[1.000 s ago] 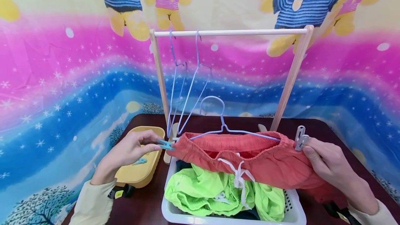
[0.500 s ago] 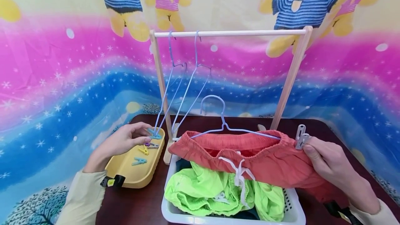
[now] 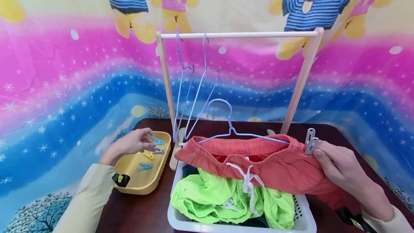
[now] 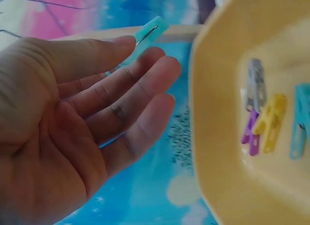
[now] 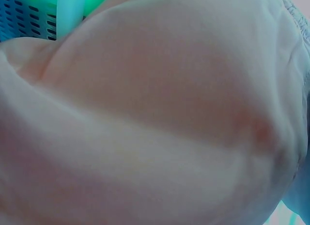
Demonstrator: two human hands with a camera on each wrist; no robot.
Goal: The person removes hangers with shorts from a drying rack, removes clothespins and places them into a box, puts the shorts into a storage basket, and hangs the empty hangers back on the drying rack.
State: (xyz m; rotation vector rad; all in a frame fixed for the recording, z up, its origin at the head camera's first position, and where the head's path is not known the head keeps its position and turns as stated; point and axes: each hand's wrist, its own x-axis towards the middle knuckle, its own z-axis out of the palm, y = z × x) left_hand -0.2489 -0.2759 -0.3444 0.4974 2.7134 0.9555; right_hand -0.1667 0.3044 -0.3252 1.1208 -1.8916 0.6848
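In the head view, my left hand [image 3: 137, 142] is over the far end of the yellow tray [image 3: 134, 177], pinching a teal clothespin [image 4: 154, 30] between thumb and index finger. Its other fingers are loosely bent. My right hand [image 3: 343, 168] grips the right end of the red shorts [image 3: 288, 172] at the waistband, where a grey clothespin [image 3: 311, 146] stands at its fingertips. A lilac wire hanger [image 3: 230, 118] lies inside the waistband with its hook up. A white drawstring [image 3: 247, 179] dangles in front. Cloth fills most of the right wrist view and hides that hand.
Below the shorts, a white basket [image 3: 194, 227] holds bright green clothing [image 3: 207, 197] and dark cloth. Two wire hangers hang at the left of a wooden rack [image 3: 239, 35]. Several clothespins lie in the tray, including a yellow clothespin [image 4: 271, 120] and a purple clothespin [image 4: 251, 133].
My left hand has moved left from the shorts' waistband to the tray, carrying the teal clothespin. One hanging hanger swung left and back. My right hand stays in place.
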